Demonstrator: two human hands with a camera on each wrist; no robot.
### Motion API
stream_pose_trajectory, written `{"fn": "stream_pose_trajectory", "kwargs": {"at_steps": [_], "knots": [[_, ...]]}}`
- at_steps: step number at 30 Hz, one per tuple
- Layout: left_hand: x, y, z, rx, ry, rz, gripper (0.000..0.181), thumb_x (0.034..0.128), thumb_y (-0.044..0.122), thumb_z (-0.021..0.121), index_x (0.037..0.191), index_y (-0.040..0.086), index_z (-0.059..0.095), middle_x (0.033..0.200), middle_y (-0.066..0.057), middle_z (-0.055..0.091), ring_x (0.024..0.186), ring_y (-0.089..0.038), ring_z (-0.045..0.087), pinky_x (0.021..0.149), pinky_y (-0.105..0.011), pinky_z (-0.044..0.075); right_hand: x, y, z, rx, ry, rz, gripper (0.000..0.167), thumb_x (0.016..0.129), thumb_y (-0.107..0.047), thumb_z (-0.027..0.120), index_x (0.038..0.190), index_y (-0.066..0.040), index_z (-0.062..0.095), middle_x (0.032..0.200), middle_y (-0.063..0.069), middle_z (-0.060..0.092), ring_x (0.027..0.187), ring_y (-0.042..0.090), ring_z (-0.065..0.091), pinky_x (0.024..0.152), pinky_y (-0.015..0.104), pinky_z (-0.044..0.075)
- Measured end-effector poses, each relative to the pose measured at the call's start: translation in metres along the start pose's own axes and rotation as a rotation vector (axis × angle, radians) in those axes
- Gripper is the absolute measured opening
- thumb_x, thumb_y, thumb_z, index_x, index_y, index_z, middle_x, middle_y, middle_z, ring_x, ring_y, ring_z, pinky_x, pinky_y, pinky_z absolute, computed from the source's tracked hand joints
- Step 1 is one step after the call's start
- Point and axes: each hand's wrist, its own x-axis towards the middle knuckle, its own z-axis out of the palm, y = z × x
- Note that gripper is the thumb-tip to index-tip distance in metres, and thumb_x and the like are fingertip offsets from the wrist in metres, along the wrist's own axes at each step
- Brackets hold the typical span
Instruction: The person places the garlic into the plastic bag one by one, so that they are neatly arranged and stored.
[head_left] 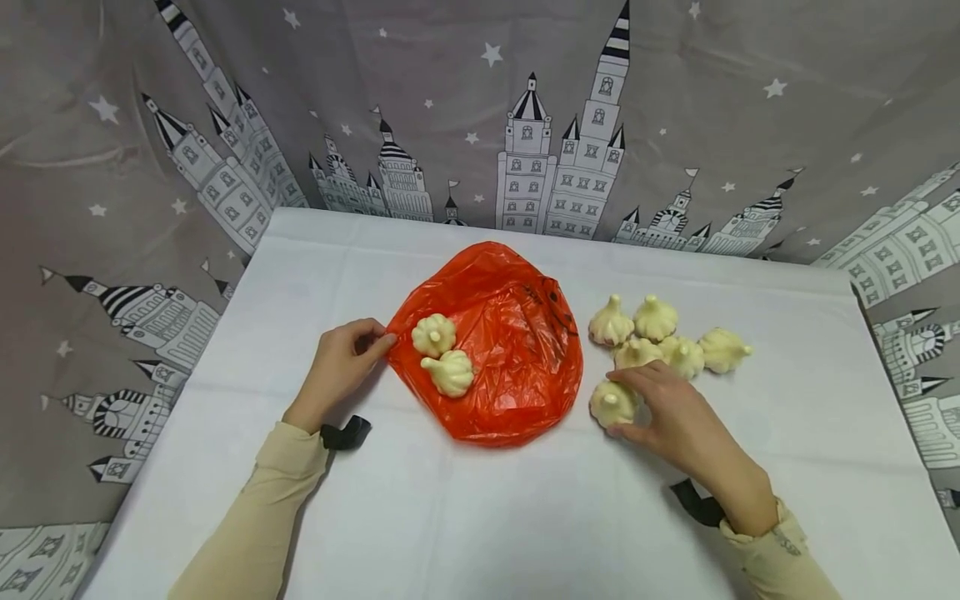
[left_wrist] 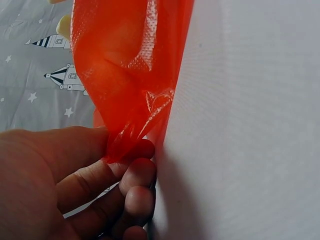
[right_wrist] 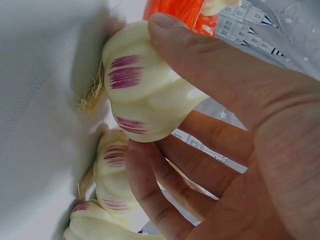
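Note:
A red plastic bag (head_left: 517, 358) lies spread on the white table, with two garlic bulbs, one upright (head_left: 433, 336) and one tipped over (head_left: 452, 373), on its left part. My left hand (head_left: 341, 367) pinches the bag's left edge between thumb and fingers; the left wrist view shows the gathered red plastic (left_wrist: 125, 120) in the fingers of that hand (left_wrist: 75, 180). To the right of the bag, my right hand (head_left: 678, 417) holds a garlic bulb (head_left: 612, 403) between thumb and fingers. Purple streaks mark this bulb (right_wrist: 145, 85) in the right wrist view, beside my thumb (right_wrist: 200, 60).
Several more garlic bulbs (head_left: 656, 317) stand grouped just beyond my right hand, one of them lying on its side (head_left: 723, 350) at the group's right end. A grey cloth with castles and stars (head_left: 450, 83) hangs behind the white table (head_left: 480, 517).

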Motion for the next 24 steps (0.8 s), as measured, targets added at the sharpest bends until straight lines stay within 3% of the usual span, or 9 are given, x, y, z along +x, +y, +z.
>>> {"fn": "stream_pose_trajectory", "kwargs": {"at_steps": [17,24], "knots": [[-0.001,-0.0013,-0.0015,0.001,0.002,-0.001,0.017,0.1023,0.022,0.071,0.104,0.005,0.074,0.09,-0.01,0.069,0.081,-0.024,0.056,0.072,-0.028,0.047,-0.0011,-0.0052,-0.0073,0.031,-0.096,0.018,0.066,0.074,-0.016,0.097,0.133,-0.003,0.068,0.133,0.021,0.069,0.122,0.042,0.066,0.102,0.058,0.052],[-0.0003,-0.0011,-0.001,-0.005,0.007,0.012,0.015,0.102,0.021,0.071,0.102,0.006,0.074,0.088,-0.009,0.069,0.08,-0.024,0.055,0.072,-0.03,0.045,-0.0007,-0.0044,-0.0094,0.054,-0.079,0.018,0.065,0.076,-0.019,0.096,0.133,-0.003,0.068,0.13,0.018,0.071,0.114,0.037,0.07,0.095,0.055,0.057]]}}
